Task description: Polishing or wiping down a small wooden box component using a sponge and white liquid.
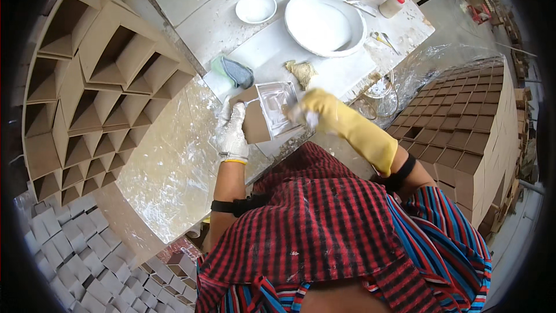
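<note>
My left hand [233, 130], in a whitish knit glove, grips the left side of a brown box [256, 120]. The box is tilted, and its right-hand face [279, 104] is smeared with wet, whitish coating inside a pale rim. My right hand [317, 109], in a long yellow rubber glove, is closed at the right edge of that face. Motion blurs its fingers; something small and pale shows there, too smeared to name. Just beyond the box lie a crumpled tan sponge-like lump [301, 73] and a grey-green cloth [234, 72].
On the white-stained table [197, 35] stand a large white basin [325, 23] of white liquid, a white bowl [256, 8] and a red-topped bottle [394, 4]. Scissors [385, 40] lie nearby. Brown boxes are stacked at left [87, 87] and right [457, 116]; grey boxes [87, 255] stand lower left.
</note>
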The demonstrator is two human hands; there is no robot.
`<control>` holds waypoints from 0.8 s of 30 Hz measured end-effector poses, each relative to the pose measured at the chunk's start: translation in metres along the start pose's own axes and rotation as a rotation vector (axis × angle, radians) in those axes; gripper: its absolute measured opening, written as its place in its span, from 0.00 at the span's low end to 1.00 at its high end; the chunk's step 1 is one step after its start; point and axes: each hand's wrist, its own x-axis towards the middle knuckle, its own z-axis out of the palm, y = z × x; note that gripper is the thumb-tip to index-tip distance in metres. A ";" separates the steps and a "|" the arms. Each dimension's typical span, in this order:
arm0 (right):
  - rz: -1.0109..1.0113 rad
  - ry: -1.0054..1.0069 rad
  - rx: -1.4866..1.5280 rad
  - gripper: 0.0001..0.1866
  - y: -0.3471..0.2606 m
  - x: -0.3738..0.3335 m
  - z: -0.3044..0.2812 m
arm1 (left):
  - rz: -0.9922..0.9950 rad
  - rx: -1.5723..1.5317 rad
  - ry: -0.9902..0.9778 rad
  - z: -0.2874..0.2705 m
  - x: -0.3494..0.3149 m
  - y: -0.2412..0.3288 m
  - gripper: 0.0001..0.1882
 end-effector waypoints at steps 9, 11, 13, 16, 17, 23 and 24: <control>-0.249 0.108 -0.281 0.18 -0.014 -0.008 0.023 | 0.053 -0.067 -0.012 -0.012 0.007 -0.012 0.19; -0.150 0.104 -0.037 0.19 -0.006 0.001 0.017 | 0.062 -0.050 -0.010 -0.013 0.009 -0.015 0.19; -0.011 0.181 -0.025 0.15 -0.002 0.015 0.010 | 0.071 -0.033 -0.008 -0.013 0.013 -0.018 0.19; -0.156 0.348 -0.376 0.11 -0.002 0.048 0.013 | 0.064 -0.048 -0.020 -0.019 0.012 -0.017 0.19; 0.427 0.207 0.130 0.09 -0.029 0.050 0.019 | 0.064 -0.062 -0.009 -0.025 0.015 -0.024 0.19; -0.313 0.014 -0.166 0.13 -0.029 0.025 0.024 | 0.022 -0.140 -0.027 -0.026 0.017 -0.025 0.18; -0.338 0.009 -0.111 0.14 -0.025 0.033 0.018 | 0.049 -0.046 0.002 -0.023 0.016 -0.021 0.18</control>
